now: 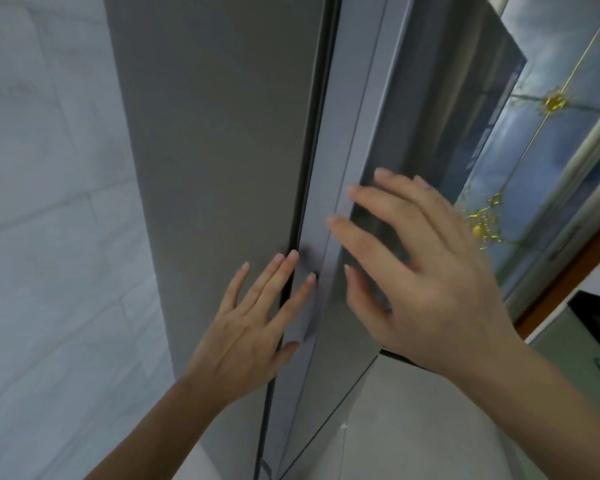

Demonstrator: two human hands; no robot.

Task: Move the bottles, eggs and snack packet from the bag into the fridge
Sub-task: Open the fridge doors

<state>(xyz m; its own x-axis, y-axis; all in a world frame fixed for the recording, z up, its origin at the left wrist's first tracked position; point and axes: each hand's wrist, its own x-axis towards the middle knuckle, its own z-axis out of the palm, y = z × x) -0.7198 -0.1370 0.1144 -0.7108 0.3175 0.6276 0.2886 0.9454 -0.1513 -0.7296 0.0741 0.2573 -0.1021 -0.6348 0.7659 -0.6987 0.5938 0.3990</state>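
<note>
Both hands are spread, holding nothing: the left hand (246, 336) lies flat on the fridge door (215, 161) seam; the right hand (426, 271) reaches just beside it at the other door's (406, 109) edge.

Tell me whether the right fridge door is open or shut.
Slightly open: the right door stands angled out from the left door, its pale side edge showing beside a dark gap. Interior hidden.

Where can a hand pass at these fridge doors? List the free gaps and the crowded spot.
Free: the dark gap between the left door and right door, above the left hand, and again below its wrist. Crowded: mid-height, where it and the right hand both sit at the door edge.
</note>
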